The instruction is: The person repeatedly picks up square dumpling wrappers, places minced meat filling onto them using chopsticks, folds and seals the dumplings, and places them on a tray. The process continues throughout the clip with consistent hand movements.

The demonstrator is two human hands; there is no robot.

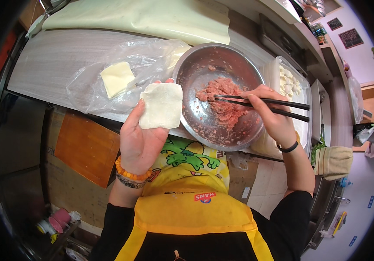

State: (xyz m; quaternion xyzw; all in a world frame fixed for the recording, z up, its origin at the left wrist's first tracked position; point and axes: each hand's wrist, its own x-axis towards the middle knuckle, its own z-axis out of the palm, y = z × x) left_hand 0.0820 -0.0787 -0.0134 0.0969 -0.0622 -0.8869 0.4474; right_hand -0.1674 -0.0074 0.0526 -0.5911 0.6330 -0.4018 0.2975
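Across the palm and fingers of my left hand (144, 140) lies a square dough wrapper (161, 106), its surface bare. My right hand (273, 117) grips a pair of black chopsticks (284, 106). Their tips touch the pink minced meat (224, 98) in a stainless steel bowl (193, 137). Smears of meat cling to the bowl's inner wall. Left of the bowl, a stack of yellowish square wrappers (116, 79) rests on a clear plastic bag (89, 94). The wrapper in my left hand is just beside the bowl's left rim.
A clear plastic container (304, 130) right of the bowl holds several folded dumplings (288, 81). A pale green sheet (134, 19) covers the back of the grey counter (43, 65). A beige cloth (333, 162) hangs at the right. Below the counter stands a brown wooden panel (87, 148).
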